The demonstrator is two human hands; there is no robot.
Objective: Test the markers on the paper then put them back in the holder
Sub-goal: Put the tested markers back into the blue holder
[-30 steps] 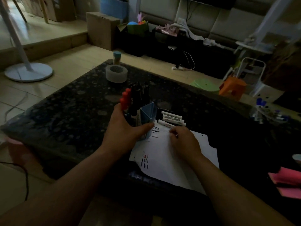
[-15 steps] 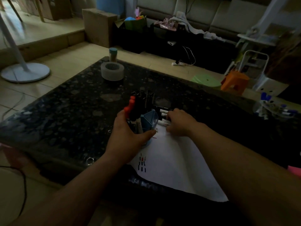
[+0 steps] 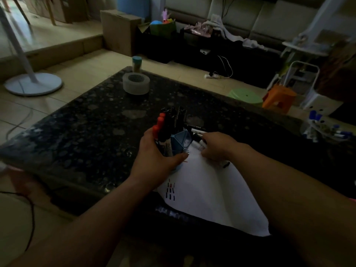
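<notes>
My left hand [image 3: 159,157] grips the blue faceted plastic holder [image 3: 181,140] of red and black markers [image 3: 167,124]. My right hand [image 3: 217,146] covers the loose white-barrelled markers [image 3: 198,132] beside it, at the edge of the white paper sheet [image 3: 212,199]; I cannot tell if it grips one. I judge this the pick-up step: next, lift one clear to test

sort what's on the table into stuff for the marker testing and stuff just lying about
For the job: blue holder, gripped by the left hand; markers standing in it; loose markers beside it, under the right hand; white paper with test strokes.
Lying about: tape roll; teal-lidded jar at the far edge of the table.
</notes>
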